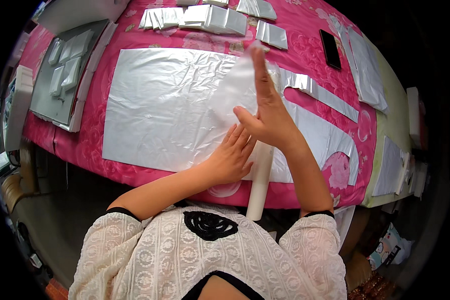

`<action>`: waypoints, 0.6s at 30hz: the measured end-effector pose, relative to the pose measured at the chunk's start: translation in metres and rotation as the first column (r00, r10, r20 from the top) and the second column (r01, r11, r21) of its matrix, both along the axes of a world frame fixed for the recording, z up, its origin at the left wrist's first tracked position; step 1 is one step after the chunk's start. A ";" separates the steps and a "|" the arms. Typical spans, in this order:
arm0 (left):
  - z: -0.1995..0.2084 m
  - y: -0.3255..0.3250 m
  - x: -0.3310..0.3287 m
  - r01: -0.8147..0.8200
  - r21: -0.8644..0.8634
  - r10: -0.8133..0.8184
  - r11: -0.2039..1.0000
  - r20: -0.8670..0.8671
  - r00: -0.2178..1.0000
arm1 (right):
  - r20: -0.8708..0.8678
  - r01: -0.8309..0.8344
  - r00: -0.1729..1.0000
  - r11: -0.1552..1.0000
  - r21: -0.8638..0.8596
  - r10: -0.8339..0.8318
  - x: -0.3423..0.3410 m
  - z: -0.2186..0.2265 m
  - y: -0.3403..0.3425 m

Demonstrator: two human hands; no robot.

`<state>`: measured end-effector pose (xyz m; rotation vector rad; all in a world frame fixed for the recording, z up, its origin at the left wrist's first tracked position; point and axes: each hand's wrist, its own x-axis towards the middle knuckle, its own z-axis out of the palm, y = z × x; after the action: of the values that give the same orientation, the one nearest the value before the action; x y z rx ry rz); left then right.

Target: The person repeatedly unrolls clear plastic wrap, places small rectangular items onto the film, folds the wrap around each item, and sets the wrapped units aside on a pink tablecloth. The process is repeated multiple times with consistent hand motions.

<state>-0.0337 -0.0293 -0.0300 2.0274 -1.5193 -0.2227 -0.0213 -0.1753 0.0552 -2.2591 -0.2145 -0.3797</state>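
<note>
Head view looks down on a big table with a pink flowery cloth (135, 155). On the cloth lies a large shiny silver sheet (165, 110), a bit wrinkled, with curvy shapes cut out of its right side. A gray tray (47, 107) sits at the left edge with small silver packets in it. More folded silver pieces (205, 19) lie in a row along the far side. A white roll (260, 182) hangs over the near edge of the table, close to the person. The right hand (267, 112) stands up with fingers straight and together, pressed flat against a thin see-through white piece (237, 85) that lifts off the sheet. The left hand (232, 157) lies flat on the silver sheet, fingers spread a little, just touching the right hand. A black phone (330, 48) rests far right.
</note>
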 end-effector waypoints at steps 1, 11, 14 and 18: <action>0.008 0.011 0.003 0.010 -0.028 -0.011 1.000 -0.030 0.999 | 0.060 0.050 0.997 0.999 0.004 -0.051 -0.006 0.000 -0.009; 0.012 0.107 0.032 -0.182 -0.037 0.177 0.983 -0.104 0.979 | -0.453 0.789 0.312 -0.039 0.614 -0.835 -0.183 -0.001 -0.318; 0.010 0.117 0.031 -0.250 -0.041 0.244 0.967 -0.125 0.962 | -0.389 0.885 0.174 -0.030 0.465 -0.905 -0.209 0.015 -0.313; 0.011 0.115 0.026 -0.267 -0.058 0.254 0.962 -0.169 0.952 | 0.013 0.710 0.701 0.700 0.080 -0.713 -0.166 -0.003 -0.183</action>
<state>-0.0074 0.0854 -0.0190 2.0667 -1.1308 -0.2095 -0.1872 -0.3580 0.0527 -2.1831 0.6849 -0.8266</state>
